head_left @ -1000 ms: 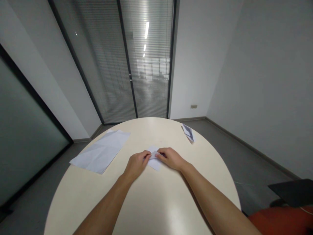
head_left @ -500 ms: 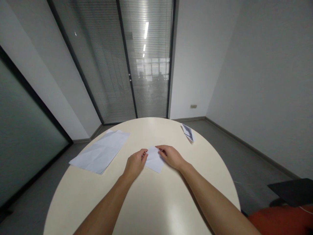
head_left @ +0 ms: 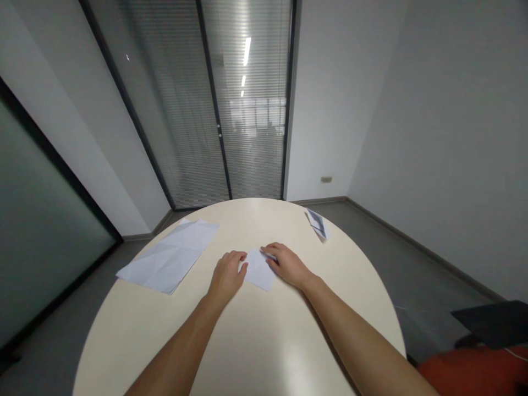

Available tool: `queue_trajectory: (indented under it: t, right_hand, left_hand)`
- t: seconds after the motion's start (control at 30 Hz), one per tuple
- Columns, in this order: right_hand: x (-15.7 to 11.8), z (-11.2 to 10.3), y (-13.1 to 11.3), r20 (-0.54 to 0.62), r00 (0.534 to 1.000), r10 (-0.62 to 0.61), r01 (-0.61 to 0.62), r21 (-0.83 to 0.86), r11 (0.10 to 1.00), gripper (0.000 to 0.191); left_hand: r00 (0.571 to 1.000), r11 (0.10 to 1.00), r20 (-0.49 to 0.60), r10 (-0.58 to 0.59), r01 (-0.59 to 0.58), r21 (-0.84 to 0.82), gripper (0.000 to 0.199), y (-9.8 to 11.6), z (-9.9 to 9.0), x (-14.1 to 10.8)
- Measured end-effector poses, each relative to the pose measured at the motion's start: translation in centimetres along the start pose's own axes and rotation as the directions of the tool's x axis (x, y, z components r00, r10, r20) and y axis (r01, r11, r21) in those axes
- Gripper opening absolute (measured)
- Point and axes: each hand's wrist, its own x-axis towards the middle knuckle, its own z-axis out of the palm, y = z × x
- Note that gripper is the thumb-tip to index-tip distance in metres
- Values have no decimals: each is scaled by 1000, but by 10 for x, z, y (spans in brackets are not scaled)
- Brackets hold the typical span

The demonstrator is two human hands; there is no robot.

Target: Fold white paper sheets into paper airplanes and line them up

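A small folded sheet of white paper [head_left: 259, 272] lies on the round table between my two hands, one corner toward me. At its left edge is my left hand [head_left: 229, 273], thumb and fingers apart, with nothing visibly held between them. My right hand [head_left: 285, 264] is at the paper's upper right edge, fingers on the far corner and thumb at the side, closed on that edge. The far right part of the paper is hidden under the right hand.
Larger creased white sheets [head_left: 173, 257] lie on the table's left. A folded paper piece [head_left: 317, 225] stands near the far right rim of the cream round table [head_left: 239, 341]. A red and black chair [head_left: 474, 371] is at lower right.
My left hand's fingers have parted from the paper's left edge. The right hand's fingers have moved slightly left along the far corner, and the paper lies flatter.
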Motion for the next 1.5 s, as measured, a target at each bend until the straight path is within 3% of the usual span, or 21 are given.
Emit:
queue_trajectory:
  t: [0.33,0.47,0.63,0.87,1.3,1.5]
  right_hand:
    - [1,3,2,29,999,-39,42,-80,996,28]
    - [1,1,3,34,999,-20,23,-94,995,28]
    - [0,-3,5,-27,992,124,-127,-164,978,29]
    - [-1,-5,5,-125,942,311,-333,-254,908,30]
    - [-3,-2,-18,-22,976,218,-217,-217,952,35]
    - [-2,0,-11,-37,960,278,-279,-229,933,35]
  left_hand:
    - [984,982,56,170,-165,-89,35,-6,7,3]
    - [986,987,56,157,-154,-53,32,-5,6,2]
    - [986,988,63,153,-151,-37,28,-2,2,1]
    - [985,987,71,156,-154,-45,28,-4,3,0]
    - [983,980,33,183,-180,-84,24,-3,4,-1]
    - [983,980,46,177,-172,-96,19,-1,2,-1]
